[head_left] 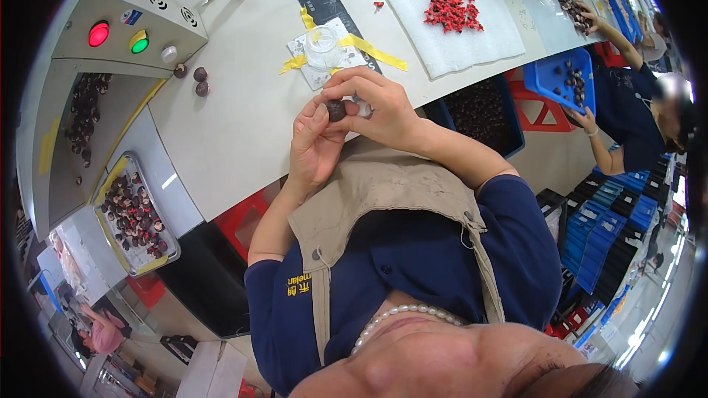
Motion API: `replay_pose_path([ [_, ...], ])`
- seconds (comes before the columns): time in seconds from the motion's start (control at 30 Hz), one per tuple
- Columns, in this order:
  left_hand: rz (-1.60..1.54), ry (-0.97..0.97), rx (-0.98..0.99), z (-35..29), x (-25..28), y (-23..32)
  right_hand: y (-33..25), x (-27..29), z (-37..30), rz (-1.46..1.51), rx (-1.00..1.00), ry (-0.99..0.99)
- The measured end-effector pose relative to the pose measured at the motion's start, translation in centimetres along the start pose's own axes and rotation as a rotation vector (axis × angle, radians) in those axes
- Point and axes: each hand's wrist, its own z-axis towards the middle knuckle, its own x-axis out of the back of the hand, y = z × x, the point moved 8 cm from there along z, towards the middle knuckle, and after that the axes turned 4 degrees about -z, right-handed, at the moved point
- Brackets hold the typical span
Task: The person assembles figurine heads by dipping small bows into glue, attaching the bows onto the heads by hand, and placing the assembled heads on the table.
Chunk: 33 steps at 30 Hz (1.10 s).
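Note:
A small dark brown ball [336,110] sits between my two hands over the table's near edge. My left hand [316,144] pinches it from the left with thumb and fingers. From the other side, my right hand [380,107] closes on the same ball, with a crumpled whitish piece [362,107] tucked in its curled fingers; what that piece is I cannot make out. Just beyond the hands, a clear round dish [321,43] rests on a patterned white square [341,29] fixed with yellow tape [377,54]. Three similar brown balls [200,81] lie on the table to the left.
Many small red pieces [442,0] cover a white foam sheet [472,55] at the far right. Left stands a grey machine [140,11] with red and green lights, and a metal tray [168,250] of balls. At right, a co-worker holds a blue tray [542,77]; a dark bin [479,114] sits below.

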Motion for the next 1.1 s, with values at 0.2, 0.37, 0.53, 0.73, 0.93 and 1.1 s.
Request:
replay_pose_path([
  [0.2,-0.02,0.017,0.002,0.0,-0.1,-0.1,0.2,0.1,-0.1,0.016,-0.013,-0.004],
  [0.37,-0.04,0.027,0.003,0.0,0.1,-0.2,0.2,0.3,-0.1,0.018,-0.011,0.002],
  [0.53,-0.008,-0.019,0.011,0.2,0.2,-0.4,0.2,0.7,-0.1,-0.004,0.001,0.012],
  [0.73,0.052,-0.03,0.009,0.4,-0.1,-0.5,0.6,0.8,0.0,0.03,-0.051,-0.001],
  [0.93,0.062,0.019,-0.006,0.5,-0.1,-0.4,1.0,0.9,-0.2,0.037,-0.055,0.005],
  [1.1,0.185,0.089,-0.057,0.3,1.3,0.0,1.5,0.7,-0.6,0.117,-0.133,-0.018],
])
